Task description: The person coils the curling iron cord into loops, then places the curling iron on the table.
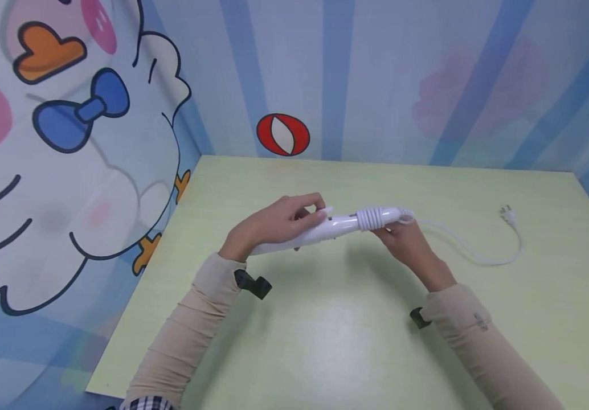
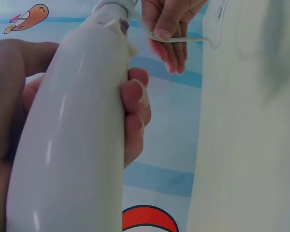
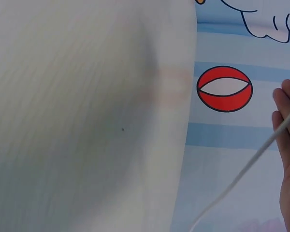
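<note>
In the head view a long white wand-shaped electric appliance (image 1: 343,225) is held nearly level above the table. My left hand (image 1: 281,221) grips its wider left part, with thumb and fingers round the body. Seen from the left wrist, the smooth white body (image 2: 72,125) hides part of the palm. Several turns of white cord (image 1: 369,218) are wound round the narrow right part. My right hand (image 1: 411,247) is under that end. In the left wrist view its thumb pinches the cord against its fingers. The right wrist view shows the cord (image 3: 246,169) crossing that hand's fingers.
The loose cord (image 1: 494,263) runs right to a two-pin plug (image 1: 507,215). Below lies a pale green table (image 1: 325,341). A wall (image 1: 387,74) with blue stripes rises behind it, and a cartoon bird panel (image 1: 69,188) borders the left side.
</note>
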A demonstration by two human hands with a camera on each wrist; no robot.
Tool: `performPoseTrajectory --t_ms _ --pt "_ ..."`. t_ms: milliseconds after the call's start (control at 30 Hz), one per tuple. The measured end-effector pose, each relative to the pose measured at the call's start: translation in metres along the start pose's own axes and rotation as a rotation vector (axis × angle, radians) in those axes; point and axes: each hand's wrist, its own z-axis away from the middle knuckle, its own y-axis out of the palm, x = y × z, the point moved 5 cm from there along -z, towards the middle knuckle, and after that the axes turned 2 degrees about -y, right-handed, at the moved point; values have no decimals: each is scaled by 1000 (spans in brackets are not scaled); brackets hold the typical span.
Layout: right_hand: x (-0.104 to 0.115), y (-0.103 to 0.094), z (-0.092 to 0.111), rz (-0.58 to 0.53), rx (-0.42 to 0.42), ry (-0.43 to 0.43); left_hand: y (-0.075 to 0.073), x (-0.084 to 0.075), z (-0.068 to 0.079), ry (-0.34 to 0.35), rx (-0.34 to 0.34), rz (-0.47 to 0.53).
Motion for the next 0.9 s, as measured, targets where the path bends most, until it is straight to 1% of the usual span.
performPoseTrajectory --t_ms 67,133,167,233,300,367,400,467,633,767,900 --pt "-2 -2 0 -59 42 59 0 -2 1 17 19 -13" --pt "-2 -3 -1 -115 83 65 0 -5 3 29 33 -33" --pt "-1 -4 -2 -145 97 47 0 -7 4 39 37 -56" --pt "1 -7 -5 -187 126 -26 0 -11 6 69 46 -104" --pt "4 -10 -8 -162 147 -142 -1 -16 8 103 51 -167" --pt "5 -14 -12 -127 159 -214 0 -21 10 133 52 -226" --pt "5 -15 -13 -109 170 -235 0 -23 10 142 56 -246" --pt "5 -15 -16 -76 198 -247 1 -27 12 152 67 -285" --pt "1 -14 -21 -6 267 -230 7 -33 14 159 108 -365" --pt "1 -16 -25 49 284 -254 10 -33 13 136 115 -402" --pt "8 -20 -33 100 281 -297 12 -31 11 91 102 -449"
